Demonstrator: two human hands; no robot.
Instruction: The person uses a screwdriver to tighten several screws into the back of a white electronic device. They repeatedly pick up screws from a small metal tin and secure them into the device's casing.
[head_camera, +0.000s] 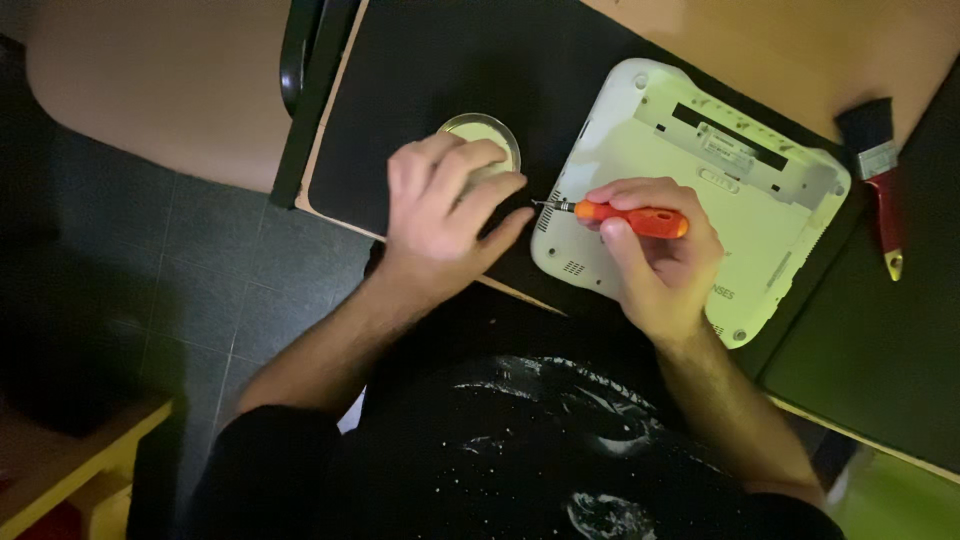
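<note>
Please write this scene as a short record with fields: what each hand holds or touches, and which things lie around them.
Left hand: left hand rests over a small round dish, fingertips on its rim
Right hand: right hand grips an orange screwdriver, tip pointing at the left edge of the device
Device: white device lying underside up, with vents and screw holes
Surface: black mat on a wooden table
Nearby: brush with black bristles and red handle, to the right of the device
</note>
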